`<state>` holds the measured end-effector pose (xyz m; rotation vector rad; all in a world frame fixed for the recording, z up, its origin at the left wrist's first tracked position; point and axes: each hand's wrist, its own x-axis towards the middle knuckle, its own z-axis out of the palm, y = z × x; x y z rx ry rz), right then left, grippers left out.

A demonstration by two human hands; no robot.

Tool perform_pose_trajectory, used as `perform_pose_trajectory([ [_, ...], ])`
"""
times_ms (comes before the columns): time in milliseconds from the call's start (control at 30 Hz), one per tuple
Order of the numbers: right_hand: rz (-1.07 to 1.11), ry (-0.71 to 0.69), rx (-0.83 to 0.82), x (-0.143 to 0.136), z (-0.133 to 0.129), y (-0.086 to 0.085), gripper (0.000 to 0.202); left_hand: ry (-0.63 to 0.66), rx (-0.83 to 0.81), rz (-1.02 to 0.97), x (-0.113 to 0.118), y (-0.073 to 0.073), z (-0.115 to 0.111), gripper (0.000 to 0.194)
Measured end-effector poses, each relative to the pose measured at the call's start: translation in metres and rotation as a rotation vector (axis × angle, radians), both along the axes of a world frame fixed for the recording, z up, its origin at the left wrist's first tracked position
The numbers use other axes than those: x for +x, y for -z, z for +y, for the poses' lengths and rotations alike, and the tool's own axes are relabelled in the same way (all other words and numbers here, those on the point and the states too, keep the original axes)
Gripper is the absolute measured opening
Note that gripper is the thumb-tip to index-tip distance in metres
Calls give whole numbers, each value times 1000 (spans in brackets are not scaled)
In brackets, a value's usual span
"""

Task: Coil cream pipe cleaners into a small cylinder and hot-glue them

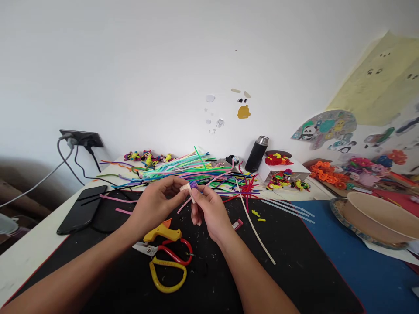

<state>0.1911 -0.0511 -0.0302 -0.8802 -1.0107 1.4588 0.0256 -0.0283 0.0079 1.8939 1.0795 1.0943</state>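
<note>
My left hand [159,200] and my right hand [212,210] meet above the black mat. Between their fingertips is a small coiled pipe cleaner piece [185,187], cream on its left part and purple on its right. Both hands pinch it, and the fingers cover much of its shape. Below them on the mat lie scissors [151,250] with one red and one yellow handle loop. A yellow tool with an orange part [163,233] rests just above the scissors, partly behind my left wrist. To the right of my right forearm lies a loose cream pipe cleaner [255,231].
A heap of colourful pipe cleaners [183,168] spreads behind my hands. Beyond it stand a black bottle [257,153] and a white box [284,171]. At left lies a black phone [81,210]; at right, a large bowl [382,213]. Yellow scraps [261,220] dot the mat.
</note>
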Motion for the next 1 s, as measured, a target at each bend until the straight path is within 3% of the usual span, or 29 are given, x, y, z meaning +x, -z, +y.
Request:
perform_pose_trajectory([
  [233, -9, -25, 40, -2, 1, 3, 43, -144, 207, 175, -2, 5, 4, 26],
  [633, -14, -28, 49, -1, -2, 0, 40, -181, 286, 253, -3, 10, 8, 27],
  [767, -36, -18, 56, -1, -1, 1, 39, -186, 249, 227, -2, 10, 8, 28],
  [1000, -68, 0, 62, 0, 0, 1, 42, -65, -56, 9, -3, 8, 12, 39],
])
